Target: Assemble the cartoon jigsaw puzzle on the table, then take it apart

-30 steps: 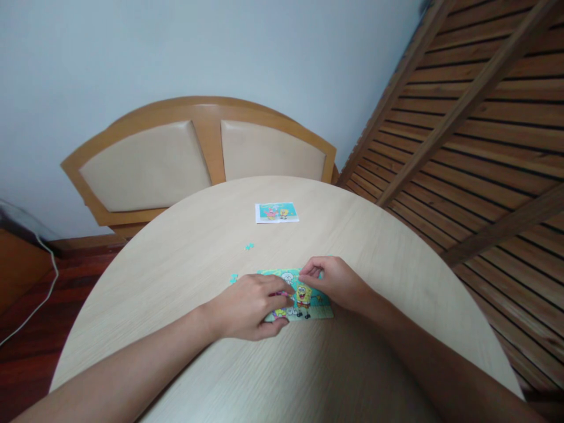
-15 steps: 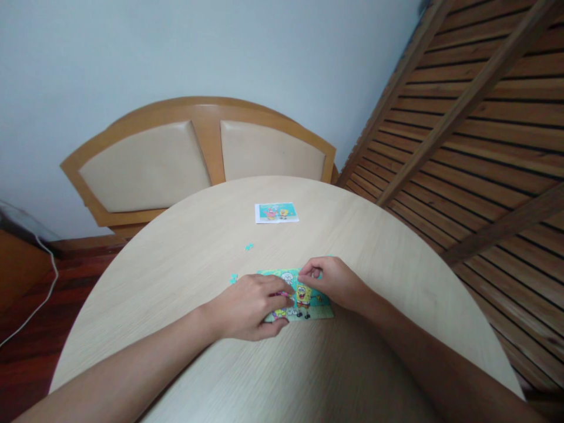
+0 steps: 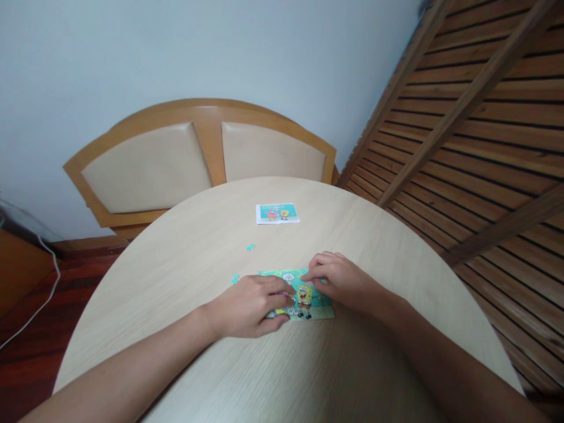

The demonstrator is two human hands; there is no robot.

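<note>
A cartoon jigsaw puzzle (image 3: 323, 312), mostly assembled in turquoise and yellow, lies flat on the table in front of me. My left hand (image 3: 251, 304) rests over its left part with the fingers spread, covering some of the picture. At the upper right of the puzzle is my right hand (image 3: 341, 281), its index finger stretched out and touching the surface; the thumb sits apart below and the other fingers are bent. One loose turquoise puzzle piece (image 3: 235, 278) lies just beyond my left hand. Farther off lies another loose piece (image 3: 250, 247).
A picture card (image 3: 278, 214) with a similar cartoon scene lies toward the far side of the round wooden table (image 3: 198, 235). Behind the table stands a padded bench back (image 3: 211, 135) against the wall. Wooden slats (image 3: 476, 135) rise on the right, and a white cable (image 3: 55, 276) hangs at left.
The right hand's pinch at the puzzle's top has loosened; its index finger now presses on the surface, slightly farther right. My left hand has stayed in place.
</note>
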